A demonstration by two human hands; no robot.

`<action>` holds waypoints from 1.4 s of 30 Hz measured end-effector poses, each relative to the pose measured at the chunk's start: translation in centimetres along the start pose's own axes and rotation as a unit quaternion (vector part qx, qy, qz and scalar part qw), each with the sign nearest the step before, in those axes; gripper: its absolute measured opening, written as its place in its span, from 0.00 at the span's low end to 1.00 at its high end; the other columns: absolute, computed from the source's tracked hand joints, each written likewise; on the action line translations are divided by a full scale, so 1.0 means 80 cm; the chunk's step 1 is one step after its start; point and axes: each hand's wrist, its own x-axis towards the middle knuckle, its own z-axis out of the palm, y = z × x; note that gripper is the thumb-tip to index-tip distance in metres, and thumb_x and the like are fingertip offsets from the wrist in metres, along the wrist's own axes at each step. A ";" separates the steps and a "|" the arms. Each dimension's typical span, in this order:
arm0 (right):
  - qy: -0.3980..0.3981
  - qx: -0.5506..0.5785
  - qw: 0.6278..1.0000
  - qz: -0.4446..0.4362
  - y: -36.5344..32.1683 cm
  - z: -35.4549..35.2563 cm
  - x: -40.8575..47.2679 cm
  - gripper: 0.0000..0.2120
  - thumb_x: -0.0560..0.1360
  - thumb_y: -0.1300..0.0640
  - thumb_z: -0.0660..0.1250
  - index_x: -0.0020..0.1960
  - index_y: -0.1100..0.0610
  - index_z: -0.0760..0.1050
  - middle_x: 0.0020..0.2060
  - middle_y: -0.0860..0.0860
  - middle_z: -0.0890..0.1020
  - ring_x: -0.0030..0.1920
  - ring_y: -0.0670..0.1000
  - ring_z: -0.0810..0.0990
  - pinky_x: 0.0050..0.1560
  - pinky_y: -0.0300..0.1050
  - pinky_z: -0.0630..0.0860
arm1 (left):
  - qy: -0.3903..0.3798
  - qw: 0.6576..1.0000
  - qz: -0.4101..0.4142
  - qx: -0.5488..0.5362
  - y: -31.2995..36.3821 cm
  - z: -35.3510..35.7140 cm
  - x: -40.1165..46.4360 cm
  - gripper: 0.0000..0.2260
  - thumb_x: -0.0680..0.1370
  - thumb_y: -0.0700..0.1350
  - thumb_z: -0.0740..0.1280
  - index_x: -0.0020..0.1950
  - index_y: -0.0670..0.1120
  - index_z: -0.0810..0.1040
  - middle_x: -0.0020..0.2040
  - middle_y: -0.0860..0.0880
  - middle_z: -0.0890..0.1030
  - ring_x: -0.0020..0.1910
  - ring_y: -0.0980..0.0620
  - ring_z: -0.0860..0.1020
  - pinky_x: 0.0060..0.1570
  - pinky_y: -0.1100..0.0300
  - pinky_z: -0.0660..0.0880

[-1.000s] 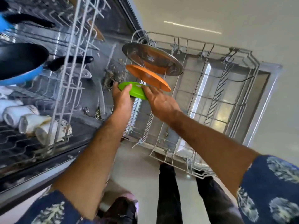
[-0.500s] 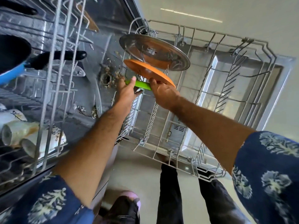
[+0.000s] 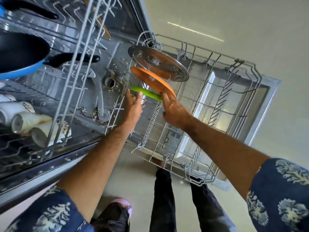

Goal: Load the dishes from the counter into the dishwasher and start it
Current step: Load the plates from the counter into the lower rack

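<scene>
A green plate [image 3: 151, 94] stands on edge in the pulled-out lower rack [image 3: 217, 101], just in front of an orange plate [image 3: 153, 81] and a steel lid [image 3: 158, 63]. My left hand [image 3: 133, 106] pinches the green plate's left rim between thumb and forefinger. My right hand [image 3: 173, 109] has its fingers stretched out, with only the fingertips touching the plate's right rim.
The upper rack [image 3: 70, 67] juts out on the left, holding a blue pan [image 3: 20, 56] and white cups [image 3: 28, 121]. Food scraps lie around the tub's drain [image 3: 111, 82]. The open door [image 3: 260, 118] lies under the lower rack. My legs [image 3: 163, 198] stand below.
The green plate went from tilted in both hands to standing edge-on between the rack tines behind the orange plate. My right hand's fingers have loosened from the rim.
</scene>
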 end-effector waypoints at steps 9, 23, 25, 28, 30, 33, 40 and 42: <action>-0.099 -0.121 0.986 -0.052 -0.063 -0.067 -0.124 0.36 0.78 0.50 0.65 0.79 0.58 0.52 0.75 0.57 0.63 0.74 0.58 0.63 0.71 0.55 0.66 | -0.050 0.802 0.184 0.567 -0.027 -0.043 -0.177 0.31 0.81 0.57 0.60 0.80 0.43 0.57 0.79 0.36 0.58 0.78 0.37 0.59 0.74 0.40 0.58; -0.150 -0.276 0.915 -0.254 -0.290 -0.106 -0.352 0.40 0.80 0.38 0.56 0.81 0.57 0.43 0.81 0.57 0.48 0.80 0.59 0.48 0.78 0.60 0.47 | 0.110 0.851 0.058 0.511 -0.065 -0.171 -0.544 0.36 0.81 0.63 0.55 0.82 0.44 0.52 0.82 0.37 0.46 0.81 0.37 0.45 0.76 0.34 0.44; -0.149 -0.286 0.901 -0.291 -0.334 -0.100 -0.370 0.39 0.80 0.38 0.55 0.81 0.57 0.43 0.81 0.56 0.48 0.80 0.57 0.46 0.79 0.59 0.47 | 0.126 0.857 0.038 0.498 -0.080 -0.199 -0.585 0.35 0.81 0.62 0.54 0.82 0.44 0.52 0.82 0.37 0.45 0.81 0.37 0.44 0.76 0.33 0.43; -0.146 -0.315 0.871 -0.349 -0.412 -0.078 -0.402 0.39 0.80 0.38 0.54 0.81 0.57 0.44 0.81 0.56 0.48 0.80 0.56 0.46 0.79 0.58 0.46 | 0.186 0.862 0.000 0.471 -0.115 -0.249 -0.654 0.35 0.81 0.61 0.55 0.82 0.44 0.52 0.81 0.37 0.48 0.80 0.36 0.45 0.75 0.31 0.46; -0.146 -0.322 0.858 -0.374 -0.459 -0.062 -0.421 0.39 0.80 0.39 0.56 0.81 0.56 0.45 0.81 0.55 0.48 0.80 0.55 0.47 0.79 0.58 0.47 | 0.225 0.864 -0.023 0.450 -0.138 -0.277 -0.701 0.35 0.81 0.60 0.57 0.82 0.44 0.52 0.82 0.37 0.47 0.80 0.36 0.45 0.75 0.31 0.46; -0.143 -0.348 0.819 -0.433 -0.541 -0.024 -0.460 0.38 0.80 0.39 0.56 0.81 0.55 0.46 0.81 0.55 0.49 0.80 0.55 0.49 0.78 0.57 0.49 | 0.289 0.861 -0.068 0.413 -0.188 -0.319 -0.786 0.35 0.80 0.59 0.57 0.82 0.45 0.52 0.82 0.39 0.46 0.81 0.37 0.44 0.75 0.32 0.46; -0.137 -0.354 0.725 -0.575 -0.714 0.063 -0.541 0.35 0.81 0.40 0.56 0.81 0.55 0.49 0.80 0.54 0.53 0.79 0.55 0.55 0.77 0.54 0.54 | 0.391 0.847 -0.174 0.315 -0.291 -0.417 -0.938 0.32 0.83 0.59 0.53 0.82 0.48 0.47 0.82 0.43 0.39 0.80 0.40 0.37 0.76 0.34 0.40; -0.143 -0.349 0.704 -0.602 -0.757 0.085 -0.561 0.34 0.82 0.41 0.56 0.81 0.55 0.50 0.80 0.53 0.54 0.79 0.54 0.55 0.78 0.54 0.54 | 0.417 0.837 -0.207 0.287 -0.314 -0.436 -0.972 0.32 0.83 0.60 0.53 0.82 0.48 0.47 0.82 0.44 0.41 0.80 0.40 0.38 0.76 0.34 0.42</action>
